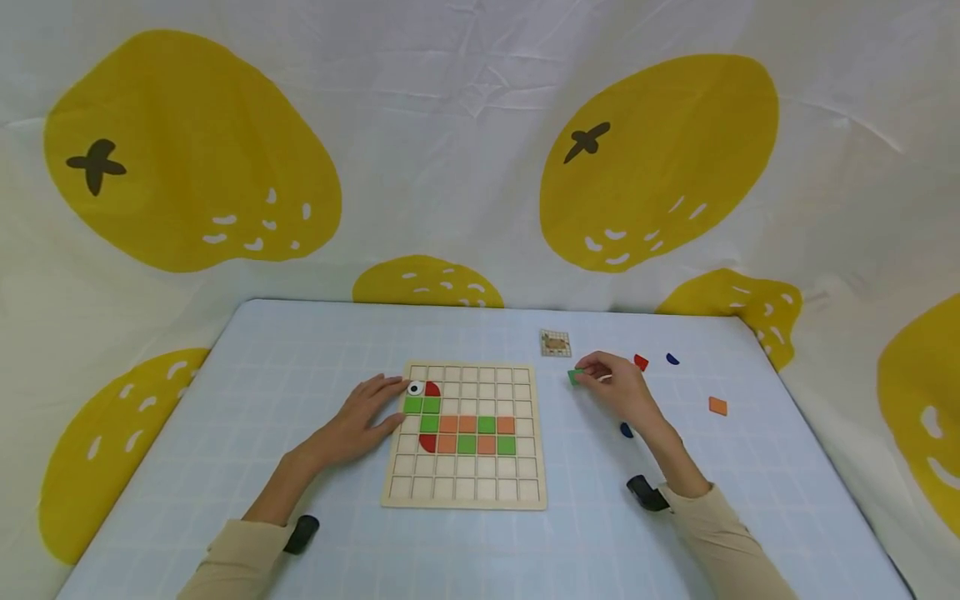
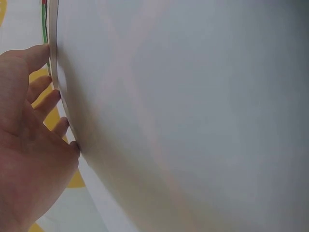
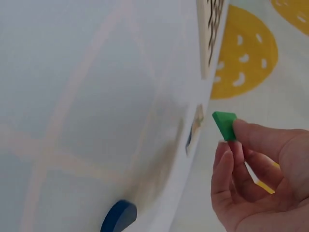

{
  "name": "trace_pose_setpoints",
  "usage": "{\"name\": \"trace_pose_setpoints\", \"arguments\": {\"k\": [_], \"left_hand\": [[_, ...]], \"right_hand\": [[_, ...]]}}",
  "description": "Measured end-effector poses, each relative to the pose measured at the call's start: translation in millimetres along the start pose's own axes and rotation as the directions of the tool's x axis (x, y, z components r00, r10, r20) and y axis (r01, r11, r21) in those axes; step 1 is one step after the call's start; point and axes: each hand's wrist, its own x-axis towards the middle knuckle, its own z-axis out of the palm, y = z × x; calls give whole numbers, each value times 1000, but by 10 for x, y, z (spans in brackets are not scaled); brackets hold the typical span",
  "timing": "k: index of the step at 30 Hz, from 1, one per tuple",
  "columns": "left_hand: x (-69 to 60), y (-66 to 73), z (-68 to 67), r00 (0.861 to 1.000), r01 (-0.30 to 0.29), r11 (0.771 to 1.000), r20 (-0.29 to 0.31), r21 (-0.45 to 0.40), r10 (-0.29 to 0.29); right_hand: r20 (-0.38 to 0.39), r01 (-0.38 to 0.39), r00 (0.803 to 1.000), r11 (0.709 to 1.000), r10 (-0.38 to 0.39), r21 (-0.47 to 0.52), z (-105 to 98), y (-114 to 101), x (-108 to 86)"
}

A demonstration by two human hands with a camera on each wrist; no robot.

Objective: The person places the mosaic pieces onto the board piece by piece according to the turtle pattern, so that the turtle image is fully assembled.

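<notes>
A square wooden grid board (image 1: pixel 480 492) lies mid-table, with green and orange square tiles, red quarter-round pieces and a white eye piece set in its cells. My left hand (image 1: pixel 362 423) rests at the board's left edge, its fingers fairly straight and touching the rim. To the right of the board, my right hand (image 1: pixel 621 388) pinches a green tile (image 3: pixel 225 124) between thumb and fingers, held above the table. Just beyond that hand lies a small picture card (image 1: pixel 556 343) showing a grid pattern.
Loose pieces lie on the right side of the table: a red piece (image 1: pixel 641 362), a dark blue half-round piece (image 1: pixel 672 359), an orange tile (image 1: pixel 717 406) and another dark blue piece (image 3: pixel 119 216) near the right wrist. A fruit-print curtain (image 1: pixel 450 167) hangs behind the table.
</notes>
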Motion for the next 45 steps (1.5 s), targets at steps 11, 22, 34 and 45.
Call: {"name": "trace_pose_setpoints", "arguments": {"k": [11,22,34,45], "left_hand": [[10,15,-32,999,-25,1000,-20,12,25],[19,11,-33,999,-30,1000,-16,4,30],[7,18,-36,1000,-2,1000,3,-6,2],[5,-9,-8,999,-36,999,-11,-6,36]], "right_hand": [[62,11,998,999,-14,52,238,-245,81],[138,56,988,991,-72,120,459,-438,93],[227,78,967,984,-114,160,678,-653,128],[318,129,928,967,-195,218,854,-808,151]]}}
